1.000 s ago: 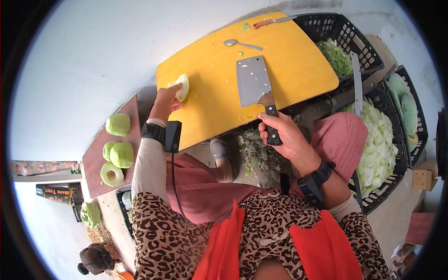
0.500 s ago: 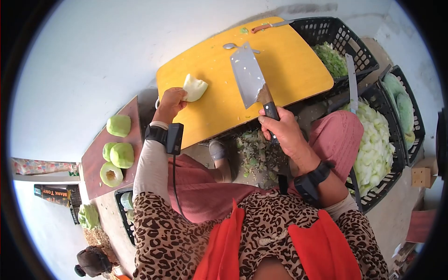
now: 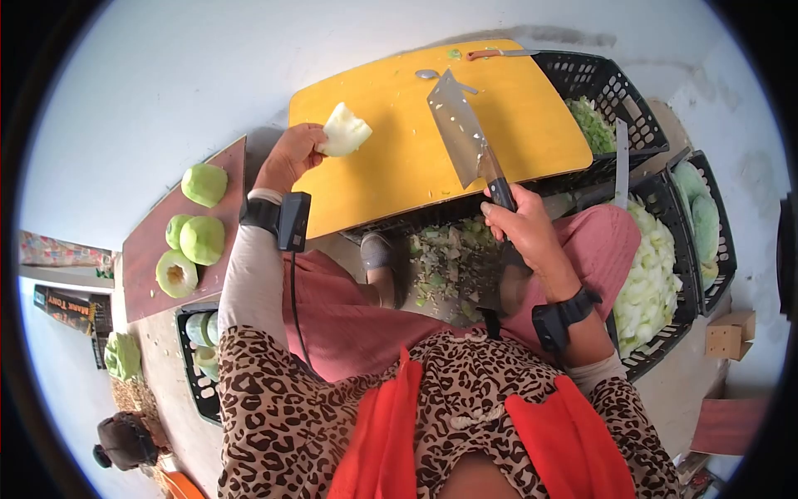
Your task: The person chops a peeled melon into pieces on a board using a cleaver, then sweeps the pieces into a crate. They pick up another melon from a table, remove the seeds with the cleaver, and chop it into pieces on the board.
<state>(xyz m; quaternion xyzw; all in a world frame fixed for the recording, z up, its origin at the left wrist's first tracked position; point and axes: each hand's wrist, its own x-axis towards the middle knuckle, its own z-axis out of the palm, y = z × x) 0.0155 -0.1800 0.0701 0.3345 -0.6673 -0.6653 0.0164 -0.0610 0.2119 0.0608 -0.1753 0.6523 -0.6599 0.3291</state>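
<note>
My left hand (image 3: 296,151) grips a pale, peeled piece of melon (image 3: 344,131) by its left edge, over the left side of the yellow table (image 3: 374,179). My right hand (image 3: 522,218) is closed around the dark handle of a cleaver (image 3: 460,129). Its broad blade points away from me above the tabletop, with small pale bits stuck to it. Blade and melon piece are well apart. A spoon (image 3: 427,74) lies beyond the cleaver's tip, and a knife with a brown handle (image 3: 486,55) rests at the far edge.
Several peeled green melons (image 3: 202,240) sit on a brown board (image 3: 150,291) at left, one cut open. At right, a black crate (image 3: 665,353) holds pale cut pieces (image 3: 650,279), with a long blade (image 3: 622,162) standing by it. Peelings (image 3: 445,266) litter the floor between my feet.
My left hand has raised the melon piece slightly away from the tabletop. The cleaver has turned so its blade is seen more edge-on. The whole view has shifted a little.
</note>
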